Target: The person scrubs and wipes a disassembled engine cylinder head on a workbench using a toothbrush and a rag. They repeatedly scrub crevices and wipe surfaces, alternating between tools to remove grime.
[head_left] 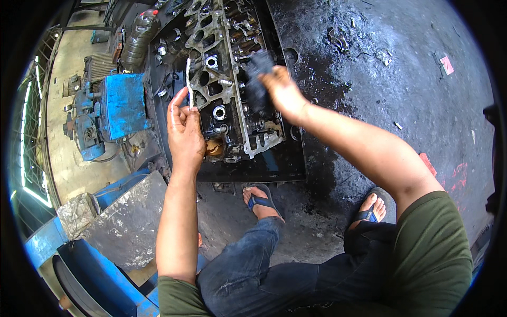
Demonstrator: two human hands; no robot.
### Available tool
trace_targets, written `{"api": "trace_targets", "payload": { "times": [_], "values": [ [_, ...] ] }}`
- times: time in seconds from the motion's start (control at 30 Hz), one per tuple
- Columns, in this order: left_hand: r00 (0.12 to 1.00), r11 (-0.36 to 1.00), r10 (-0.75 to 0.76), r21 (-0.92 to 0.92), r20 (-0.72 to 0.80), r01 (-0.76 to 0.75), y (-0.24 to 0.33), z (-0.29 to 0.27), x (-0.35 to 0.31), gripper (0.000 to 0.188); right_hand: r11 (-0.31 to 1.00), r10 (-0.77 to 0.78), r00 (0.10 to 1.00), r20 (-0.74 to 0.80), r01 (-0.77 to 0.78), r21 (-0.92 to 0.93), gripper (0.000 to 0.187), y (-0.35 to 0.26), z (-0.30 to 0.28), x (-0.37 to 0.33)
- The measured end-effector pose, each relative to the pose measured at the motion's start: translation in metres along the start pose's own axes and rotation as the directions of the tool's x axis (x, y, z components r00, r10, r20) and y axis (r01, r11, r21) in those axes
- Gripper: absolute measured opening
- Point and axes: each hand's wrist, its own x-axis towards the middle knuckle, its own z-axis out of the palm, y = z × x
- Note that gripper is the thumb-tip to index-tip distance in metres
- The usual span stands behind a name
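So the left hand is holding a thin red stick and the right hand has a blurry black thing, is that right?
Not quite: the thin stick in the left hand is white, not red, as the head view shows. The right hand does have a blurry black thing.

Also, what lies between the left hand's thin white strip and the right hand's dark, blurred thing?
The head view shows a metal engine part there, including openings and a long rail.
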Motion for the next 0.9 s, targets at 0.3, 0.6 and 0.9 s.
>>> {"api": "trace_targets", "payload": {
  "times": [0.3, 0.6, 0.9],
  "values": [
    [1.0, 0.997, -0.03, 0.075, 0.008, 0.03, 0.002, -0.002, 0.0, 0.044, 0.651, 0.218, 0.963, 0.16, -0.021, -0.759, 0.087, -0.02, 0.004, -0.005],
    [1.0, 0.997, -0.01, 0.081, 0.006, 0.01, 0.003, 0.0, -0.001, 0.044, 0.838, 0.421, 0.88, 0.221, -0.285, -0.465, 0.097, 0.002, -0.008, 0.016],
    [1.0, 0.999, -0.01, 0.042, 0.018, 0.009, -0.001, -0.002, 0.0, 0.044, 0.654, 0.543, 0.822, 0.172, -0.286, -0.7, 0.064, -0.013, 0.001, 0.027]
  ]
}}
